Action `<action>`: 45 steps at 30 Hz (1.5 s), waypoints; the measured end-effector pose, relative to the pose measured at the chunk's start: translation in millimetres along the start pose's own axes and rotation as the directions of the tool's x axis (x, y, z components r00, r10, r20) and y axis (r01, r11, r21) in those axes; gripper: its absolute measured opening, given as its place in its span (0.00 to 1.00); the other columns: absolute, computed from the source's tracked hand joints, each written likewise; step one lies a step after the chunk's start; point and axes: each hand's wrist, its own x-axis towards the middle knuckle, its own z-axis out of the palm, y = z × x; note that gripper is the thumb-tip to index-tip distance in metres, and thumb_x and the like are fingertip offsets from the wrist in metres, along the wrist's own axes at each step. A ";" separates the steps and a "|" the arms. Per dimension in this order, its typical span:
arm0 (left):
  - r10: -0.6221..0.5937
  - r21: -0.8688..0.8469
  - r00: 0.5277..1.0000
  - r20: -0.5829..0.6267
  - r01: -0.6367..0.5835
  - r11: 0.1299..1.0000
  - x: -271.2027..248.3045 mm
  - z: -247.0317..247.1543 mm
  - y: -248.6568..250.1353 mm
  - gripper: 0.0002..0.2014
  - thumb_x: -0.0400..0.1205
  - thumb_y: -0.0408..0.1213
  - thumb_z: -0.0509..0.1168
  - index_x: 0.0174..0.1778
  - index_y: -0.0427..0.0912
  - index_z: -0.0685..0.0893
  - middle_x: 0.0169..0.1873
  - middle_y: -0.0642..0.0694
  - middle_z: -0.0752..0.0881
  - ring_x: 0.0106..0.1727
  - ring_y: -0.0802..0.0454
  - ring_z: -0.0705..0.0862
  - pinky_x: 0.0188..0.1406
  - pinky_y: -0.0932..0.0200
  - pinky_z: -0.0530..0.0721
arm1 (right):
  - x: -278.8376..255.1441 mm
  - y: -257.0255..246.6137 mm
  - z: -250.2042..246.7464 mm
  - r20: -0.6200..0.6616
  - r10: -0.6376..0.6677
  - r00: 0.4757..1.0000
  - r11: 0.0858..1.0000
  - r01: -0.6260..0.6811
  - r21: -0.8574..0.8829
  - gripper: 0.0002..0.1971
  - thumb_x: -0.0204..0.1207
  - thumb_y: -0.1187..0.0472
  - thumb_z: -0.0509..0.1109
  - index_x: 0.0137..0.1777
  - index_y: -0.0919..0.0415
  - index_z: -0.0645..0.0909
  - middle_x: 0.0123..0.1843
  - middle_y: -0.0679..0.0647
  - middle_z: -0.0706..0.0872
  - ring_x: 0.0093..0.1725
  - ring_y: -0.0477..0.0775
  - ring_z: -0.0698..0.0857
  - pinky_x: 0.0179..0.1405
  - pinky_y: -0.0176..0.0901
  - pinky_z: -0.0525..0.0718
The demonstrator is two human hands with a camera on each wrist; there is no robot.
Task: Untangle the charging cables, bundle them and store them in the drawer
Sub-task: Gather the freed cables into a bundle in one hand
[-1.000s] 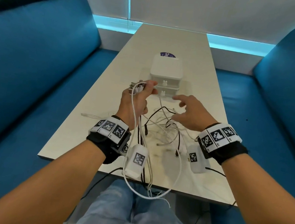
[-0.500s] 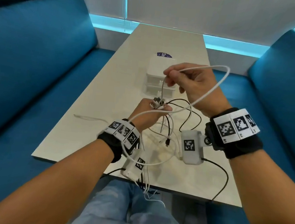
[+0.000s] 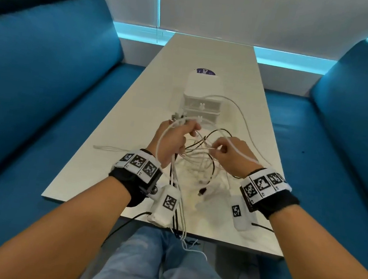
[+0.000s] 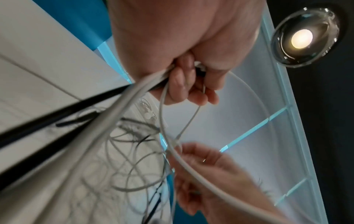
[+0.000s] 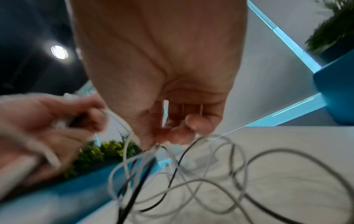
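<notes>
**Two hands work a knot of cables over the table**

Several charging cables [image 3: 201,162], white and black, hang in a loose tangle between a person's hands above the near half of a pale table [image 3: 117,145]. The left hand [image 3: 173,141] has its grip closed around a bunch of cable ends, plugs sticking out past the thumb on the far side, while strands trail from the fist down past the wrist and over the near table edge. The right hand [image 3: 232,155], just right of it, pinches thin white strands between thumb and fingertips; one white cable lies across the back of that hand and loops away toward the far right. A white drawer box [image 3: 203,95], two drawers high and both closed, stands on the table just beyond the hands. Blue benches [image 3: 46,80] flank the table on both sides. A single white cable [image 3: 110,148] lies on the table to the left.
</notes>
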 end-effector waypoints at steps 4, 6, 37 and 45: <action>0.021 -0.091 0.997 -0.078 -0.028 0.995 1.7 -16.7 5.7 0.13 0.85 0.44 0.63 0.39 0.42 0.85 0.33 0.50 0.81 0.19 0.59 0.61 0.20 0.64 0.59 | 4.9 31.5 1.5 -0.026 0.139 0.990 0.988 -0.137 0.064 0.09 0.77 0.59 0.71 0.55 0.53 0.85 0.46 0.52 0.85 0.46 0.52 0.84 0.48 0.40 0.76; 0.014 -0.035 0.997 -0.079 -0.016 0.999 1.3 -19.3 6.9 0.13 0.85 0.45 0.64 0.38 0.43 0.86 0.34 0.50 0.81 0.19 0.59 0.63 0.22 0.64 0.61 | 5.3 35.9 -5.6 -0.028 0.092 0.995 0.981 -0.086 0.174 0.13 0.77 0.60 0.71 0.62 0.53 0.82 0.45 0.52 0.85 0.43 0.51 0.84 0.46 0.43 0.81; 0.024 0.461 0.747 0.664 -0.434 0.774 -86.5 165.6 -27.7 0.09 0.83 0.40 0.66 0.44 0.42 0.90 0.25 0.53 0.76 0.21 0.61 0.69 0.22 0.68 0.68 | -281.5 217.0 -3.7 0.250 0.502 0.828 0.805 -0.553 0.216 0.07 0.75 0.59 0.76 0.35 0.56 0.89 0.27 0.50 0.83 0.30 0.46 0.77 0.36 0.40 0.75; 0.015 0.441 0.743 0.669 -0.414 0.796 -98.7 195.1 -39.7 0.14 0.87 0.47 0.60 0.39 0.48 0.84 0.17 0.55 0.66 0.20 0.53 0.67 0.24 0.58 0.76 | -319.6 242.7 58.1 0.135 0.676 0.725 0.677 -0.683 0.274 0.21 0.79 0.72 0.62 0.72 0.63 0.77 0.69 0.61 0.82 0.64 0.55 0.82 0.59 0.32 0.76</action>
